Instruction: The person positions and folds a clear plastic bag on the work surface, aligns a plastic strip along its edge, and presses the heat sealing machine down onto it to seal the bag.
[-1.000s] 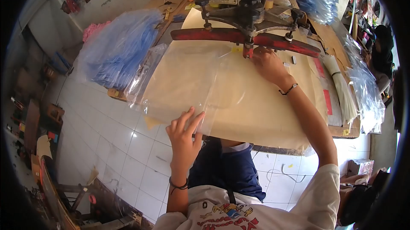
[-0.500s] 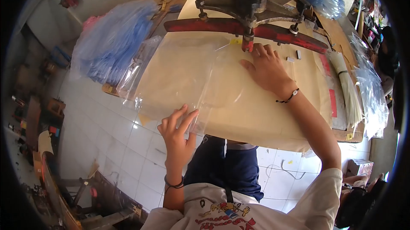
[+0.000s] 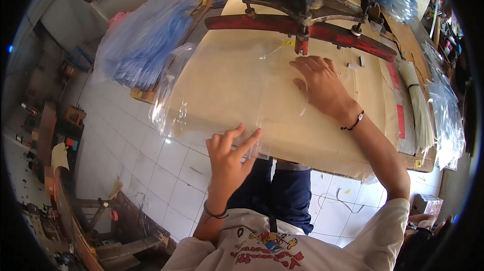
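Note:
Clear plastic sheeting (image 3: pixel 222 89) lies over the left part of a tan sheet (image 3: pixel 302 130) on the table. At its near edge rests my left hand (image 3: pixel 229 157), fingers spread, the fingertips on the plastic. My right hand (image 3: pixel 322 84) is over the tan sheet, just below the red tip of the press, with its fingers apart and nothing visible in it. Above the sheet, the long red bar (image 3: pixel 242 22) of the press hangs across the far side. A small yellow piece (image 3: pixel 288 43) lies beside the red tip.
Bluish plastic bags (image 3: pixel 146 44) are piled at the left. To the right are two small metal pieces (image 3: pixel 362 61), a tied bundle of pale strips (image 3: pixel 416 99) and more clear plastic (image 3: pixel 446 115). Another person's arm (image 3: pixel 422 219) shows at the lower right.
My right hand has drawn back from the press's red tip, and its fingers have opened out. My left hand stays at the plastic's near edge. The whole view has shifted slightly.

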`<state>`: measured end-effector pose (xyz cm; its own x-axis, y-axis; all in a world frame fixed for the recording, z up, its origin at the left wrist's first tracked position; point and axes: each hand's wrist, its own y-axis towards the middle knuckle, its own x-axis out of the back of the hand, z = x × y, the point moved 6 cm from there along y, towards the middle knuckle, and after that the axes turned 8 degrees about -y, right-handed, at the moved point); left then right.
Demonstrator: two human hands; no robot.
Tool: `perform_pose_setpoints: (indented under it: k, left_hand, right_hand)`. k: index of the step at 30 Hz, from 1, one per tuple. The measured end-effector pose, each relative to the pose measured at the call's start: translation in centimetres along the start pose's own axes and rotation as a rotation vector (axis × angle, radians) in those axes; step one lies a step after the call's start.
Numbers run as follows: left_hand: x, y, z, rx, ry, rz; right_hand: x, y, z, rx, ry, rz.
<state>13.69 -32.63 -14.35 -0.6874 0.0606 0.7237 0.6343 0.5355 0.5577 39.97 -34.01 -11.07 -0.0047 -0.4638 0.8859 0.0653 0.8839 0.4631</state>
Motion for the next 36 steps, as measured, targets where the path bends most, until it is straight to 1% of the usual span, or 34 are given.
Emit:
perform_pose_setpoints:
  k: [1,7,10,13,16,19,22,24,25,27,28,31,32,33,34,35,36]
  left_hand:
    - [-0.4,0.0,-0.3,-0.001,-0.007,-0.016]
    - [-1.0,-0.1,-0.3,0.001,-0.074,-0.069]
    - [-0.8,0.2,-0.4,0.014,-0.090,-0.057]
    - [-0.8,0.5,-0.6,0.053,-0.113,-0.028]
    - [-0.8,0.2,-0.5,0.064,-0.123,-0.022]
    - [-1.0,0.1,-0.5,0.069,-0.137,-0.021]
    - [-0.9,0.0,-0.7,0.082,-0.147,-0.005]
    - [-0.2,0.2,-0.9,0.098,-0.148,0.027]
    - [0.3,0.1,-1.3,0.038,-0.130,0.042]
    - [2.1,0.1,-2.3,-0.086,-0.091,0.065]
    - [3.5,0.4,-3.1,-0.128,-0.125,0.042]
    - [7.7,0.0,-3.2,-0.145,-0.412,-0.076]
    - [9.3,-0.2,-3.1,-0.066,-0.588,-0.132]
    - [10.6,-0.5,-2.8,0.013,-0.762,-0.192]
    - [11.7,-1.0,-2.2,-0.022,-0.852,-0.263]
    - [12.7,-1.6,-1.1,-0.020,-0.971,-0.279]
    - [13.8,-2.2,0.2,-0.020,-1.089,-0.297]
  right_hand:
    - [-0.1,0.0,0.1,-0.001,0.088,0.035]
    - [0.1,0.3,-0.2,-0.052,0.187,-0.003]
    - [-0.3,0.3,-0.6,-0.005,0.155,0.013]
    - [-0.3,0.4,-1.9,-0.185,0.062,0.071]
    - [0.3,0.4,-3.3,-0.338,0.077,0.253]
    - [0.7,0.4,-4.0,-0.277,0.023,0.170]
    - [0.4,0.5,-4.3,-0.268,0.014,0.238]
    - [0.6,0.4,-4.3,-0.279,0.042,0.244]
    - [0.7,0.3,-4.2,-0.281,0.056,0.246]
    - [0.6,0.4,-3.6,-0.181,0.160,0.231]
    - [0.7,0.5,-3.2,-0.129,0.210,0.224]
    - [1.2,0.4,-1.6,-0.044,0.293,0.178]
    - [1.0,0.3,-1.3,-0.072,0.295,0.214]
    - [1.4,0.3,-0.9,-0.055,0.359,0.166]
    - [1.8,0.2,-0.5,-0.033,0.424,0.118]
    - [2.2,0.2,-0.2,-0.006,0.491,0.069]
    - [2.6,0.4,0.2,-0.012,0.549,0.101]
